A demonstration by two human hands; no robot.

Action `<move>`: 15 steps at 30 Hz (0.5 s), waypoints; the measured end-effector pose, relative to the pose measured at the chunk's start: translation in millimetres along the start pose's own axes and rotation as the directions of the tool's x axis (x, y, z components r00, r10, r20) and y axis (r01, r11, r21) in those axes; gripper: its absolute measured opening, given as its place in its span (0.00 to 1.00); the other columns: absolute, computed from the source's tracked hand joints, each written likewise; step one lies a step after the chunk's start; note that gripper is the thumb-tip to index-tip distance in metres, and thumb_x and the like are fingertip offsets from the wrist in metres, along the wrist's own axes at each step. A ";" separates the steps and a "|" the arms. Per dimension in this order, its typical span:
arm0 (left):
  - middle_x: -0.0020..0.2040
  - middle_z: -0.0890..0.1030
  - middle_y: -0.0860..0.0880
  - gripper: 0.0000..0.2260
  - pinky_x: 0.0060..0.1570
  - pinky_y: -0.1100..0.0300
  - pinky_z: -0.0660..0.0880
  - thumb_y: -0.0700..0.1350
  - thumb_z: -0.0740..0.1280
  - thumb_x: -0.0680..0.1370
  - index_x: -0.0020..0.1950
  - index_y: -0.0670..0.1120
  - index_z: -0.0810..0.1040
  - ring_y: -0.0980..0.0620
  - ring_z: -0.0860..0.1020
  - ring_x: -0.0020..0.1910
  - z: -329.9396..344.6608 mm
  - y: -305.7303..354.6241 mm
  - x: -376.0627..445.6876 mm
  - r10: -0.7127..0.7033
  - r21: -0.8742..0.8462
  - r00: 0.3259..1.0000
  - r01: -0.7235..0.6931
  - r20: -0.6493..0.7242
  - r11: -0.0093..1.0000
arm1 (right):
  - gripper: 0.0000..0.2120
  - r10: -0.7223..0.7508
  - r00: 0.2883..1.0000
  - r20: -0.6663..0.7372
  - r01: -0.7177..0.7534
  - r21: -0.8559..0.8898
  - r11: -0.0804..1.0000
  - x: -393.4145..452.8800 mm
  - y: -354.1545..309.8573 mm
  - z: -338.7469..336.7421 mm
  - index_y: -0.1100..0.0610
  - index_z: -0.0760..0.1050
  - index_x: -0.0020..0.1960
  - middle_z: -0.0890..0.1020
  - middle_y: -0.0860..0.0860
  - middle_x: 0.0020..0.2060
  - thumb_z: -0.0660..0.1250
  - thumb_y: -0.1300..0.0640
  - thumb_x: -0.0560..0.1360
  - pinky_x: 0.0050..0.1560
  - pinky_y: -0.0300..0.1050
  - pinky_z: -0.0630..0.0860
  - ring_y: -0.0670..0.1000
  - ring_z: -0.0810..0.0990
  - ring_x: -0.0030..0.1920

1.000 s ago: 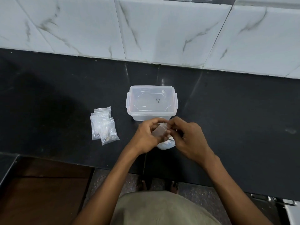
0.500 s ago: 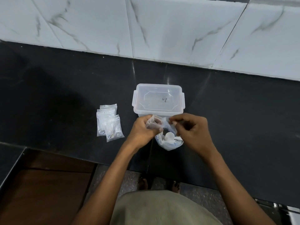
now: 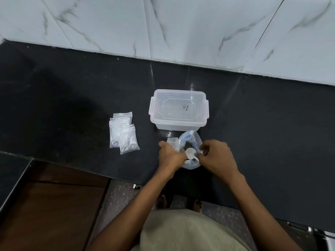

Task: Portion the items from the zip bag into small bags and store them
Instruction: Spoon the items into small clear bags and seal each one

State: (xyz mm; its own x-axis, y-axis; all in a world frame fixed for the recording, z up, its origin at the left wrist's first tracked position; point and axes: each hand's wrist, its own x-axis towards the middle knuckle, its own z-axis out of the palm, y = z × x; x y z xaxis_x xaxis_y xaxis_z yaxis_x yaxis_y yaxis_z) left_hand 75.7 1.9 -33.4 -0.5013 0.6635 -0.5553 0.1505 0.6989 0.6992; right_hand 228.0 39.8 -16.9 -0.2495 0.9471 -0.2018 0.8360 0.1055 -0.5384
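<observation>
1. On the black desk (image 3: 72, 98), near its front edge, a clear zip bag (image 3: 190, 140) is standing open-mouthed just in front of a lidded clear plastic container (image 3: 178, 109).
2. Left hand (image 3: 170, 154) is gripping the bag's left rim together with a small empty bag (image 3: 172, 141), fingers curled.
3. Right hand (image 3: 216, 156) is pinching a white scoop-like piece (image 3: 190, 153) at the bag's mouth.
4. Filled small bags (image 3: 123, 133) are lying in an overlapping pile well to the left of the container.
5. White marbled wall tiles (image 3: 181, 24) are running behind the desk.
</observation>
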 end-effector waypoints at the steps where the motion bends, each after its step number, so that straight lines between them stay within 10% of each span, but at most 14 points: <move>1: 0.56 0.78 0.45 0.23 0.52 0.51 0.81 0.44 0.75 0.72 0.58 0.45 0.63 0.45 0.80 0.53 0.6 0.4 -0.4 0.001 -0.008 1.000 -0.001 -0.009 1.000 | 0.12 0.000 1.000 0.016 0.000 -0.025 1.000 -0.8 0.8 -1.9 0.52 0.81 0.47 0.82 0.46 0.39 0.76 0.48 0.68 0.42 0.46 0.79 0.49 0.81 0.40; 15: 0.51 0.80 0.44 0.20 0.40 0.54 0.79 0.34 0.68 0.67 0.57 0.45 0.71 0.48 0.81 0.47 -3.2 -12.8 12.3 -0.101 -0.435 0.994 0.071 -0.046 0.898 | 0.20 0.096 0.989 0.114 -0.099 0.023 0.995 -4.1 4.9 4.5 0.57 0.85 0.55 0.86 0.53 0.46 0.74 0.60 0.63 0.48 0.48 0.85 0.50 0.85 0.42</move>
State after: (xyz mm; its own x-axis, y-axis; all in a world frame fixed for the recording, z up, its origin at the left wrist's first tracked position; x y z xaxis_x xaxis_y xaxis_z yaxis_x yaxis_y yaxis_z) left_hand 64.8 0.3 -47.7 -0.5526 0.5766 -0.6018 -0.2710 0.5585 0.7840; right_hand 231.0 35.0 -22.4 -0.2224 0.9121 -0.3445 0.8451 0.0042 -0.5346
